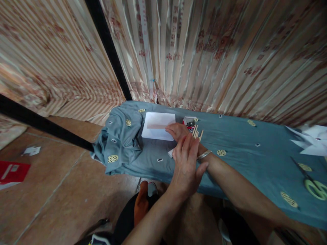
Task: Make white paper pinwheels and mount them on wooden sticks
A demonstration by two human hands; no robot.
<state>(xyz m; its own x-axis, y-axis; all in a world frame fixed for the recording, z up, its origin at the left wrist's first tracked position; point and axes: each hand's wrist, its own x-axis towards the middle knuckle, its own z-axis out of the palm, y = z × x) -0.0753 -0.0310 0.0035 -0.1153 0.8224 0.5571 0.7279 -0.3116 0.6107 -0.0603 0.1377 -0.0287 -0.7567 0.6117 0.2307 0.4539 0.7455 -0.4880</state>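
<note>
A stack of white paper [158,134] lies on the cloth-covered table. My right hand [178,131] reaches in from the right, its fingers pressed together at the paper's right side, where they appear to pinch a sheet; the thumb is hidden. Crossing over the right wrist, my left hand [186,158] has its fingers stretched out and its thumb apart. A small white piece of paper [170,153] shows partly beside the left fingers. Just behind the hands stands a small open box [189,123] of dark metal bits, with several thin wooden sticks [196,132] next to it.
Green-handled scissors [313,185] and a white paper pinwheel [313,139] lie on the right of the blue-green tablecloth [237,146]. Black poles [109,44] stand before a striped curtain [217,51]. A red packet [14,172] and paper scraps [32,150] are on the floor.
</note>
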